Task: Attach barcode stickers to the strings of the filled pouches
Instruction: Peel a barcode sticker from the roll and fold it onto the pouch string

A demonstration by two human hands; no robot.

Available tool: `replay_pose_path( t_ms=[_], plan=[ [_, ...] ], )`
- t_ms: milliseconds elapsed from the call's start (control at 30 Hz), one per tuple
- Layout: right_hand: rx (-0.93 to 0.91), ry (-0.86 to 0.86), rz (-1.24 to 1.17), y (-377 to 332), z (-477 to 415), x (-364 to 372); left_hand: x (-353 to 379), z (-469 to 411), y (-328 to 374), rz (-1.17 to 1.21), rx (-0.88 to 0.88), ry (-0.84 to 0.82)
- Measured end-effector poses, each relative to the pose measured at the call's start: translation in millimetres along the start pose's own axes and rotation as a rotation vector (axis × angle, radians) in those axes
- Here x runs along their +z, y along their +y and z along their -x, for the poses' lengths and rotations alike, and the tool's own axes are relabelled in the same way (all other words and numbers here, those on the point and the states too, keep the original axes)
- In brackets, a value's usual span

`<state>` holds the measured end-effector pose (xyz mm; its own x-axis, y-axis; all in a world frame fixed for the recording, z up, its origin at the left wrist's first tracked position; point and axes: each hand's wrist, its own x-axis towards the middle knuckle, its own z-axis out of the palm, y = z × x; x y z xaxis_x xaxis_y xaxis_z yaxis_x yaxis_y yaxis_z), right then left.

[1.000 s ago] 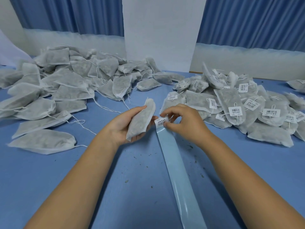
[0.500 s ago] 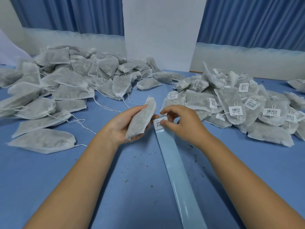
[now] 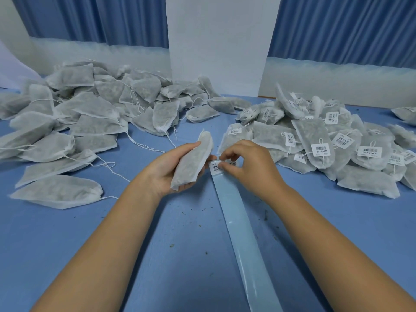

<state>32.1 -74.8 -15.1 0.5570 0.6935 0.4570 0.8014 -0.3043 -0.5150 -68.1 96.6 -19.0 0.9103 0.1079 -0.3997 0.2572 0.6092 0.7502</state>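
Note:
My left hand [image 3: 166,170] grips a filled white pouch [image 3: 193,158], held on edge above the blue table. Just to its right, my right hand [image 3: 249,165] pinches a white barcode sticker [image 3: 215,166] at the top end of the pale blue backing strip [image 3: 243,233], which runs down toward me. The pouch's string is hidden between my fingers.
A heap of unlabelled pouches [image 3: 85,118] with loose strings covers the left of the blue table [image 3: 67,233]. A heap of pouches with barcode stickers [image 3: 319,145] lies at the right. A white panel [image 3: 216,52] and blue curtains stand behind. Small crumbs dot the table.
My right hand's fingers have shifted on the sticker at the strip's top end, and its barcode face shows more. The left hand keeps hold of the pouch in about the same place.

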Motion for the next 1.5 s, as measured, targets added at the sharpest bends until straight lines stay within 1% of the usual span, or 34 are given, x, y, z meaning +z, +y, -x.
replay_pose_path(
  t_ms=[233, 333, 533, 600, 667, 767, 833, 900, 933, 1033, 1100, 1167, 1300, 1400, 1500],
  plan=[
    [-0.015, 0.013, 0.026, 1.6, 0.2, 1.4, -2.3, -1.9, -0.1, -0.017, 0.009, -0.025],
    [-0.006, 0.0, -0.008, 2.3, 0.7, 1.5, -4.0, -2.7, -0.5, -0.031, 0.026, -0.029],
    [0.027, -0.068, -0.222, -6.1, 2.6, -3.6, -6.8, -3.9, -0.6, -0.05, 0.055, -0.003],
    [0.032, -0.056, -0.326, -10.1, 2.5, -7.0, -7.4, -2.9, -0.6, -0.049, 0.062, 0.013],
    [0.073, 0.006, -0.442, -10.9, 0.5, -11.5, -7.3, -1.1, -0.6, -0.065, 0.077, 0.05],
    [0.179, 0.172, -0.546, -7.5, -3.5, -16.4, -3.9, 3.2, -0.8, -0.176, 0.114, 0.118],
    [0.23, 0.211, -0.57, -6.1, -5.0, -16.5, 0.3, 5.4, -0.8, -0.326, 0.139, 0.186],
    [0.264, 0.175, -0.608, -5.4, -5.7, -14.3, 4.5, 7.5, -1.6, -0.494, 0.179, 0.238],
    [0.283, 0.139, -0.645, -6.0, -5.7, -12.8, 6.6, 8.9, -2.6, -0.563, 0.201, 0.235],
    [0.269, 0.031, -0.695, -7.6, -4.5, -7.5, 13.1, 15.0, -6.1, -0.681, 0.238, 0.142],
    [0.264, 0.015, -0.704, -7.6, -3.5, -5.2, 16.7, 18.6, -7.8, -0.739, 0.258, 0.083],
    [0.322, 0.039, -0.746, -8.0, -3.4, -6.0, 17.7, 20.2, -7.5, -0.775, 0.273, 0.066],
    [0.443, 0.087, -0.835, -6.9, -4.2, -9.1, 15.5, 20.8, -4.4, -0.781, 0.278, 0.086],
    [0.454, 0.091, -0.864, -9.3, -4.9, -9.4, 14.9, 20.0, -4.0, -0.769, 0.286, 0.117],
    [0.436, 0.184, -0.835, -11.1, -7.1, -12.4, 14.7, 17.3, -3.8, -0.77, 0.287, 0.207]
  ],
)
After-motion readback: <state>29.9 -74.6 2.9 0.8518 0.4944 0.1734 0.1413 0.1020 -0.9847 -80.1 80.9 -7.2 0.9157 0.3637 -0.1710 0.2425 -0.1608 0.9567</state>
